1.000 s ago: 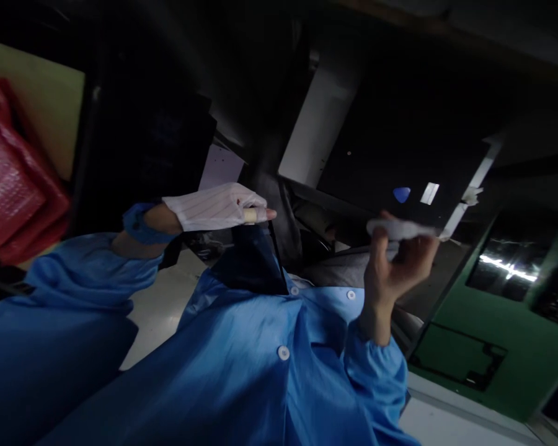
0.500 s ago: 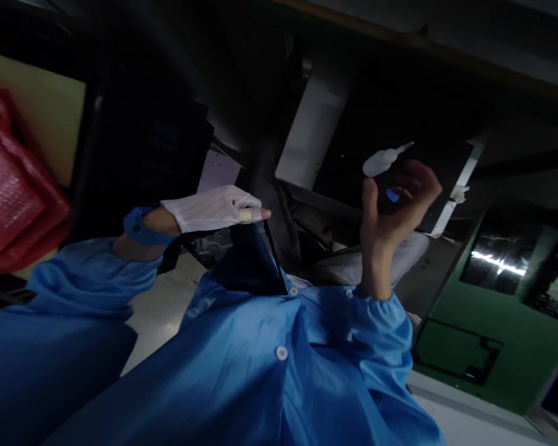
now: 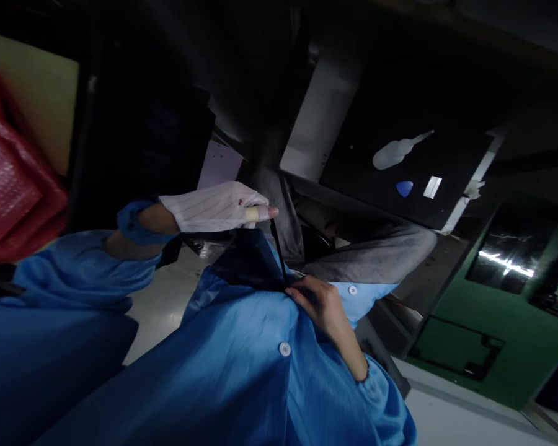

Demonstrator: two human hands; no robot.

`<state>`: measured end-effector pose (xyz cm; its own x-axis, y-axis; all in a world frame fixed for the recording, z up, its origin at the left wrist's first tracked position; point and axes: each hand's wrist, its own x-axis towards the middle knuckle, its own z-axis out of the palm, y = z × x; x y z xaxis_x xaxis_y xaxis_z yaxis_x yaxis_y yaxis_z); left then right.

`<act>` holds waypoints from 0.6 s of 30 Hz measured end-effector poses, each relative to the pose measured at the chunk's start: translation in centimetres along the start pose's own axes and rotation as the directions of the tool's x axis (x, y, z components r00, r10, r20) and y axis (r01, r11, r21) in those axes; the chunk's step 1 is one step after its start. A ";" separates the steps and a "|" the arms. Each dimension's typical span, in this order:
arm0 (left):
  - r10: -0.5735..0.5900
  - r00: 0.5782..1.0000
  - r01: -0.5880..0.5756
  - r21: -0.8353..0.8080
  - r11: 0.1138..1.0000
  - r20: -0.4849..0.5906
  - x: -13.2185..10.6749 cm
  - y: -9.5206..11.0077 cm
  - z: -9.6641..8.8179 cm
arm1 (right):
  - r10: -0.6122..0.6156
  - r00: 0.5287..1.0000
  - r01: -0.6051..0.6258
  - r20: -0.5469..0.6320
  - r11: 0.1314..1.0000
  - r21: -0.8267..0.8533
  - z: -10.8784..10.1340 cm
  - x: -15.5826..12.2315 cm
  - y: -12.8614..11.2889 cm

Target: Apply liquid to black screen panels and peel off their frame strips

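Note:
My left hand (image 3: 218, 207), in a white striped glove with the thumb tip bare and tape around the thumb, pinches the upper edge of a thin dark glossy panel (image 3: 246, 260). The panel is tilted in front of my blue coat, its black edge facing right and its surface reflecting blue. My right hand (image 3: 318, 300), ungloved, has its fingers closed at the panel's lower right corner. What lies beneath those fingertips is hidden.
On a black work surface (image 3: 367, 186) ahead lie a white squeeze bottle (image 3: 393, 153), a blue triangular pick (image 3: 404, 188) and a small white rectangular piece (image 3: 432, 187). Red bubble wrap (image 3: 18, 179) is at the left. A green machine (image 3: 474, 328) stands at the right.
My right hand has come down and left from near the blue pick to the panel's corner, its spread fingers now closed. My left hand keeps hold of the panel.

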<state>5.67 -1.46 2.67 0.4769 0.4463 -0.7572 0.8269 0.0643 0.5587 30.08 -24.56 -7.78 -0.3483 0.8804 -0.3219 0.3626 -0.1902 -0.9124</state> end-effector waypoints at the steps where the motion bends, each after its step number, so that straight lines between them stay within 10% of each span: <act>1: -0.001 1.000 0.001 0.009 1.000 0.008 -0.1 0.0 0.0 | -0.019 1.000 0.019 -0.007 0.999 -0.032 0.2 -0.2 0.0; 18: 0.027 0.999 -0.026 0.017 1.000 -0.047 0.3 -2.1 1.2 | -0.077 0.997 0.083 0.032 0.953 -0.291 1.2 -1.5 -0.1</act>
<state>4.45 -2.56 0.82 0.4842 0.4895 -0.7252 0.8192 0.0376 0.5723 29.56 -26.43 -7.52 -0.4026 0.8781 -0.2585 0.5679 0.0182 -0.8229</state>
